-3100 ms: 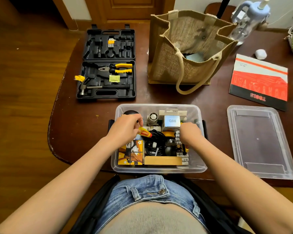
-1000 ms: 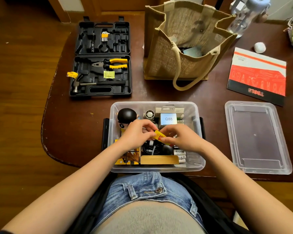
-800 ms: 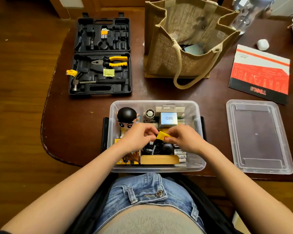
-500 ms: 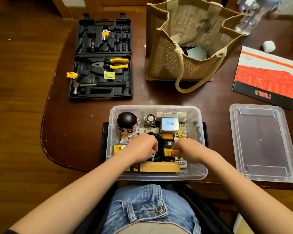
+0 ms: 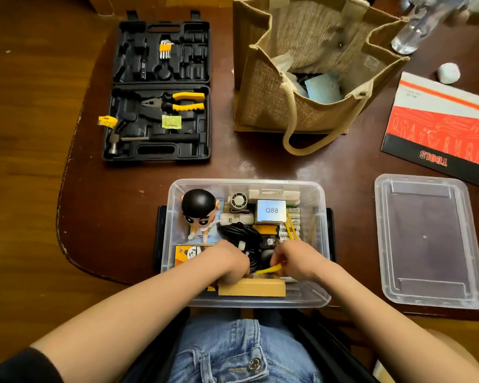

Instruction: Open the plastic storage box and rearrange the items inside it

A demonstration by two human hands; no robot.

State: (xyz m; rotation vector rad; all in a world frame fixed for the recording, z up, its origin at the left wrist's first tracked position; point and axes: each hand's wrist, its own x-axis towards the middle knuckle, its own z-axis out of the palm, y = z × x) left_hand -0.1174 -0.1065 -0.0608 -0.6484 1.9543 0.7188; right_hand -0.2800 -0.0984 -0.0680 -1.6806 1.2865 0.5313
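The right hand [image 5: 296, 261] has its fingers curled and pinching a thin yellow packet [image 5: 268, 269], which sticks out leftward from the fingertips, just above the wooden block [image 5: 251, 288] at the near wall of the plastic storage box [image 5: 317, 205]. The left hand [image 5: 227, 261] is turned knuckles-up with its fingers bent down into the box contents; whether they grasp anything cannot be told, since the tips are hidden against the coil of black cable [image 5: 242, 236] and the block. Both forearms reach in from the near edge, wrists over the box's near rim, the hands close together but apart.

Beyond the fingers sit a black-haired figurine [image 5: 199, 211] on the left and a silver carton marked Q88 [image 5: 271, 210] on the right. The open box stands on the counter [image 5: 108, 217] directly before the person; its clear lid [image 5: 429, 241] lies well to the right of the right hand.
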